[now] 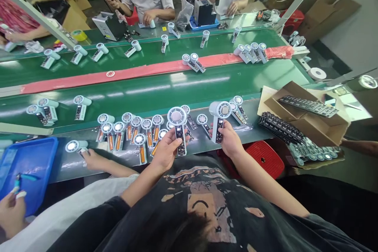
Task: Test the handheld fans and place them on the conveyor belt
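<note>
My left hand [166,147] is closed around the handle of a light-blue handheld fan [177,117], its round head up and a dark circuit board showing in the open handle. A second handheld fan [223,111], also with an exposed board, is gripped by its handle in my right hand [231,138]. Both are held upright, side by side, above the bench edge. Behind and left of my left hand stand several fans [147,125] with orange parts in their handles. Close to my right hand lie a fan with a dark board [202,119] and others.
A green conveyor belt [141,91] runs across, with a pink strip [159,67] along it and fans on both sides. At right, a cardboard box [315,126] holds circuit-board panels. A red stool [264,157] stands below. At left are a co-worker's hand [93,160] and a blue tray [49,157].
</note>
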